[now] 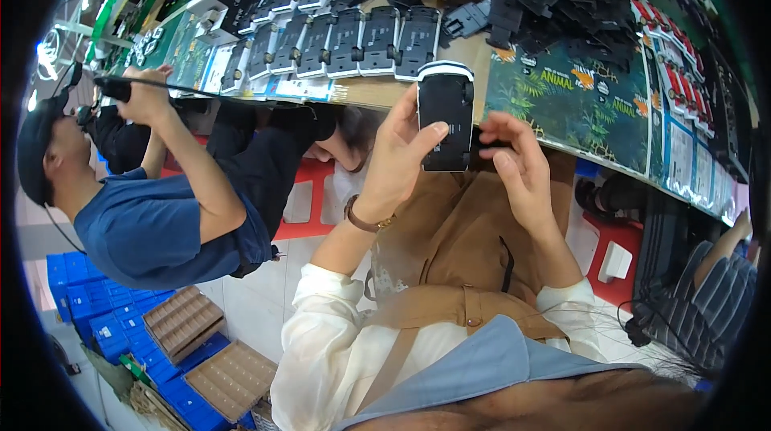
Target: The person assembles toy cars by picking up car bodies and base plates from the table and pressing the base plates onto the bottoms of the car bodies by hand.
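Right hand: grip open, just right of the toy car. Left hand: grip closed on the car's left side, thumb on its black underside. Long axis points forward, toward the tabletop and its rows of cars.

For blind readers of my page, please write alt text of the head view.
A person's left-hand grip holds a black, white-trimmed piece while the right-hand grip is open beside it. Rows of similar pieces and a pile of black parts lie on the table.
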### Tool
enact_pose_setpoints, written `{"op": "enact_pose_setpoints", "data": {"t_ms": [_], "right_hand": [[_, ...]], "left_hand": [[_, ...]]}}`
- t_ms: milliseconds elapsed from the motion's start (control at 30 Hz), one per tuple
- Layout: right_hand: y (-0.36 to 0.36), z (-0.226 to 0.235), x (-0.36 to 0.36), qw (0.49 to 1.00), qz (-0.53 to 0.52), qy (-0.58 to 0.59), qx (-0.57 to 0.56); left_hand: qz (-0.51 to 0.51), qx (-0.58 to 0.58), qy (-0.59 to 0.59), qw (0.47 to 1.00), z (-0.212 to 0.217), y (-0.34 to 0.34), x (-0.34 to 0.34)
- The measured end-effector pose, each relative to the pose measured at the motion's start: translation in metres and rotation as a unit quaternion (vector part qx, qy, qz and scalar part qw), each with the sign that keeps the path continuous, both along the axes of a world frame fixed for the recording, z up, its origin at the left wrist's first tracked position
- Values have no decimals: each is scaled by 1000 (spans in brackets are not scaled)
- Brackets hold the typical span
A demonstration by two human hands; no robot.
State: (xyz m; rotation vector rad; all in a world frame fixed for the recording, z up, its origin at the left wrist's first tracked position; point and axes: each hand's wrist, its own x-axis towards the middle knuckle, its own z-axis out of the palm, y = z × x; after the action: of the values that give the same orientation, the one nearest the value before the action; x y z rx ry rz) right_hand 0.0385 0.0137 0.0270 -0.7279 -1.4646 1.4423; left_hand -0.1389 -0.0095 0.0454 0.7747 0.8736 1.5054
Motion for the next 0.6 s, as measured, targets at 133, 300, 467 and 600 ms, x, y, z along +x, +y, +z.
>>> {"op": "enact_pose_setpoints", "data": {"t_ms": [133,300,467,600], "right_hand": [[6,8,-9,999,-8,6,-31],[10,2,-11,998,-19,-42,-40],[6,-10,-17,998,-36,-23,-37],[6,-13,-14,998,-35,7,-60]], "left_hand": [[-11,3,5,1000,-12,-6,15],[-20,-9,-2,1000,-18,-6,23],[5,28,86,996,-23,-10,22],[70,67,252,963,-32,-9,33]]}}
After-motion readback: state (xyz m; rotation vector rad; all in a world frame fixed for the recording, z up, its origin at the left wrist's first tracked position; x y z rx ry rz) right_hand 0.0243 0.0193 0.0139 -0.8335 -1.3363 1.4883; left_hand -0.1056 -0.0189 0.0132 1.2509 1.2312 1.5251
